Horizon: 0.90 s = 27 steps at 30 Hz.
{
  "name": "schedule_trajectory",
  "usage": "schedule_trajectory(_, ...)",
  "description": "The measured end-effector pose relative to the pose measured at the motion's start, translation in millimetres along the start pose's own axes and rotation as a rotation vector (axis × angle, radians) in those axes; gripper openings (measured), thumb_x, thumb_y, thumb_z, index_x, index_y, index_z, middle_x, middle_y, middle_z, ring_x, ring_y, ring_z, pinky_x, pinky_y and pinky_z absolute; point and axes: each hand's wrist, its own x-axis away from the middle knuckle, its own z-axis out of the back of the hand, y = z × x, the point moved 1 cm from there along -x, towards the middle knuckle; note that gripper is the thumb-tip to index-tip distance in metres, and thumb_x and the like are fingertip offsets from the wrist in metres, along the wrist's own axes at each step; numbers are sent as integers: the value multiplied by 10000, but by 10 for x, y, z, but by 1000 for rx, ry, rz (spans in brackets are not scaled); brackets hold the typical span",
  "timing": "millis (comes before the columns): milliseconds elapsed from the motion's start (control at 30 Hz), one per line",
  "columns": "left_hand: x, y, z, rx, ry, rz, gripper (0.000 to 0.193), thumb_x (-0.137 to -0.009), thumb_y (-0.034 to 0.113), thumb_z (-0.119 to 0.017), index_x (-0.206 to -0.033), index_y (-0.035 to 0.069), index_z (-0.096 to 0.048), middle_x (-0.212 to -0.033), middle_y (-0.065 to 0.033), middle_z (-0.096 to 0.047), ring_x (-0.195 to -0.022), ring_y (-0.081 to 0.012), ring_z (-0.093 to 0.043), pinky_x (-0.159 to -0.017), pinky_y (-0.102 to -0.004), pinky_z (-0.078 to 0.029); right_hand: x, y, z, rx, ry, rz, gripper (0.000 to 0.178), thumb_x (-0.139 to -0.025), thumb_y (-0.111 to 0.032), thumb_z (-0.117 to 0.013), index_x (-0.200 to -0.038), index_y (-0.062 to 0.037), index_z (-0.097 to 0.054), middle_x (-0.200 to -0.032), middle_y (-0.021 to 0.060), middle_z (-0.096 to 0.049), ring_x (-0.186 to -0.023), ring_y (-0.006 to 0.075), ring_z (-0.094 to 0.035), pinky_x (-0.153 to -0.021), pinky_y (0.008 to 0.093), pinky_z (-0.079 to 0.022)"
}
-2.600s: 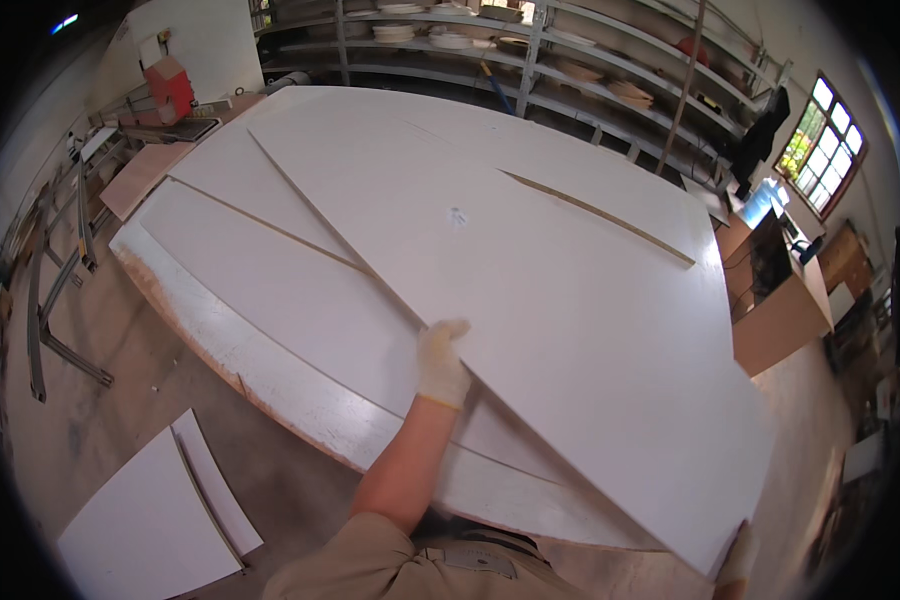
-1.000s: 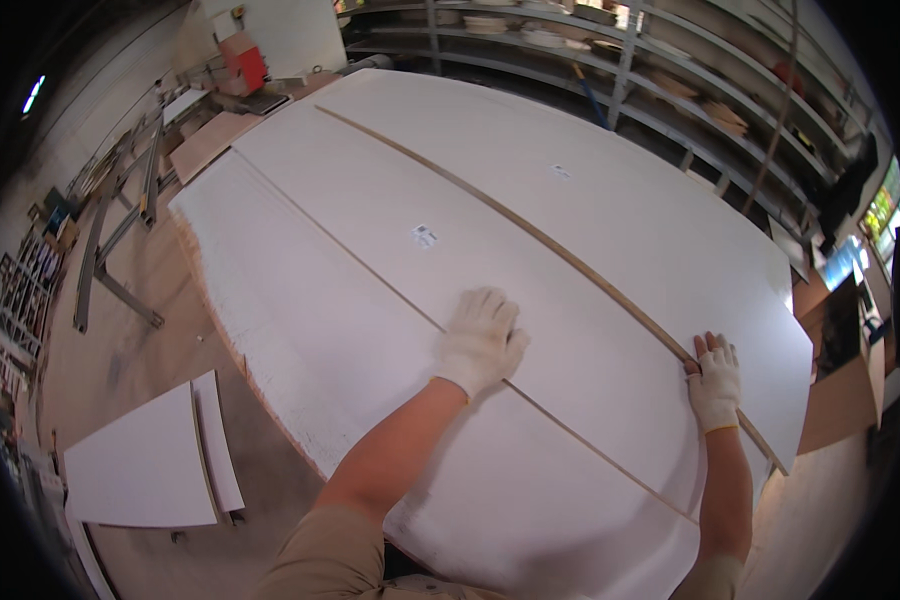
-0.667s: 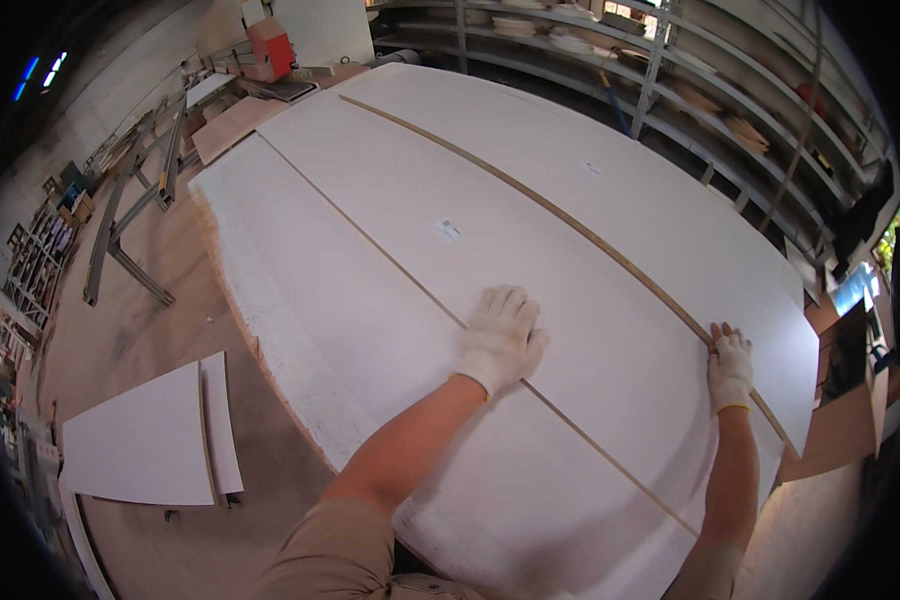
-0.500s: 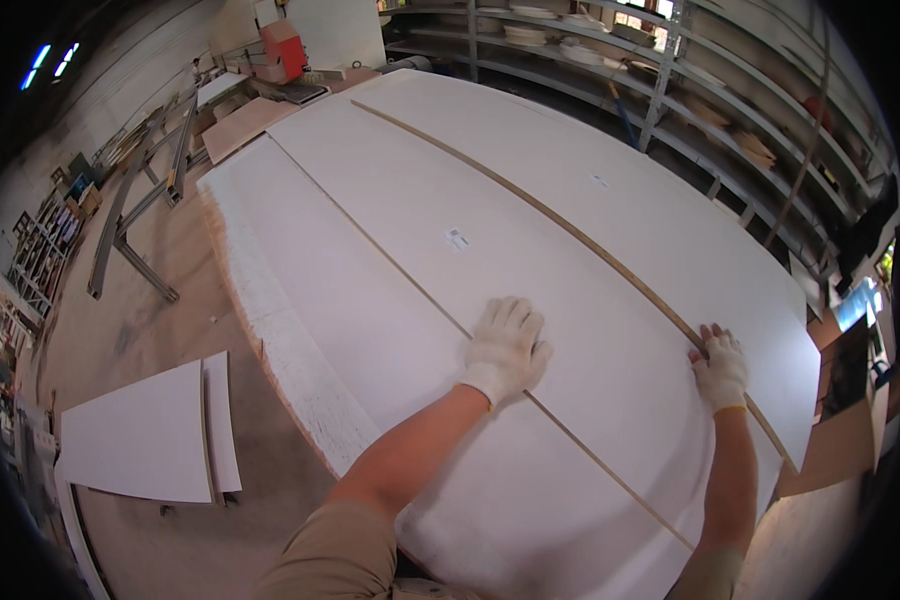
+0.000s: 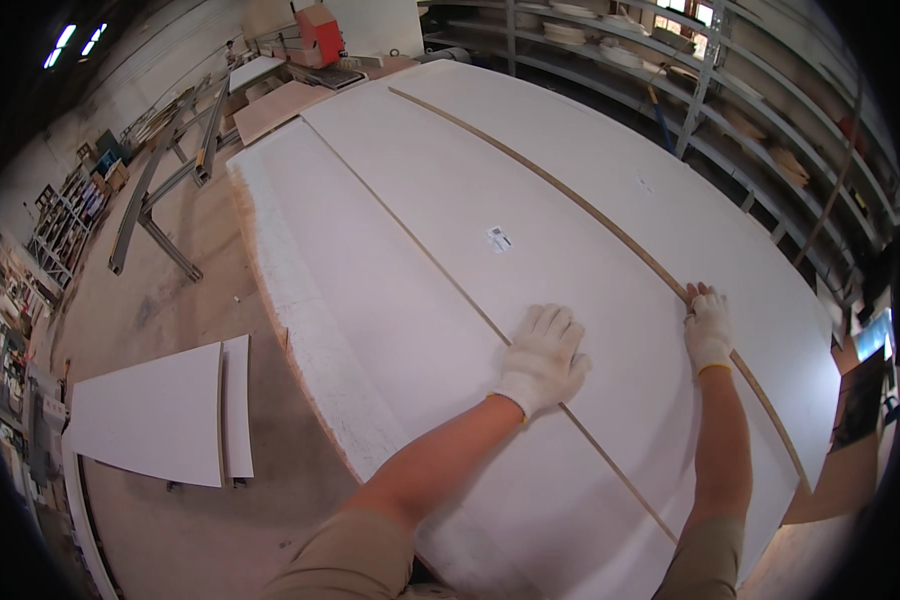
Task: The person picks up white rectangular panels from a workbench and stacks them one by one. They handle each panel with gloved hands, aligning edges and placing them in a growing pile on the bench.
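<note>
Large white panels lie overlapped, their long edges running away from me. My left hand (image 5: 545, 360), in a white knit glove, rests flat with fingers stretched on the middle panel (image 5: 440, 210), beside and partly over its thin left edge. Farther right, my gloved right hand (image 5: 708, 328) is at the thicker brown edge (image 5: 590, 212) of the right panel (image 5: 610, 150). Its fingers are bent and closed on that edge, with the fingertips looking bare; the underside of the grip is hidden. A small printed label (image 5: 498, 239) sticks to the middle panel.
Smaller white boards (image 5: 155, 415) lie low on the left. Metal rails on legs (image 5: 155, 200) stand beyond them. Grey shelving (image 5: 705, 80) runs along the far right, and a red machine (image 5: 320, 37) stands at the back. Brown sheets (image 5: 835, 480) lean at the right.
The whole view has shifted, with the scene sitting farther right. My right hand has moved farther away along the brown edge. My left hand stays flat at the middle panel's left edge.
</note>
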Motion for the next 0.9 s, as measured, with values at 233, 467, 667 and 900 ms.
schedule_trajectory(233, 44, -90, -58, 58, 52, -2, 216, -895, 227, -673, -1013, 46, -667, -1143, -179, -638, -1166, -404, -576, -1032, -495, -485, 715, -1379, 191, 35, -192, 67, 491, -1049, -308, -561, -1495, -107, -609, -1639, 107, -512, -1556, 307, -389, -1327, 454, -231)
schedule_trajectory(467, 649, -60, 180, 427, 179, 181, 222, -940, 201, -653, -1069, 22, -674, -1146, -218, -661, -1130, -438, -605, -1024, -523, -493, 1424, -1881, 473, -88, -196, -45, 549, -1060, -281, -513, -1554, -45, -547, -1672, 176, -447, -1593, 355, -311, -1339, 477, -181)
schedule_trajectory(667, 1630, -738, 1310, 69, -55, 271, 291, -959, 219, -645, -1142, -6, -659, -1260, -223, -622, -1249, -418, -552, -1105, -504, -456, 1771, -2125, 562, 14, -227, -196, 556, -1064, -258, -498, -1550, 8, -532, -1665, 221, -438, -1610, 367, -283, -1347, 487, -139)
schedule_trajectory(900, 1941, -1589, 1917, -120, 135, 395, 333, -978, 285, -628, -1136, -6, -664, -1290, -198, -606, -1247, -407, -522, -1123, -513, -416, 2035, -2712, 508, -10, -24, -126, 501, -1030, -212, -545, -1475, 11, -599, -1631, 218, -472, -1596, 370, -308, -1362, 491, -130)
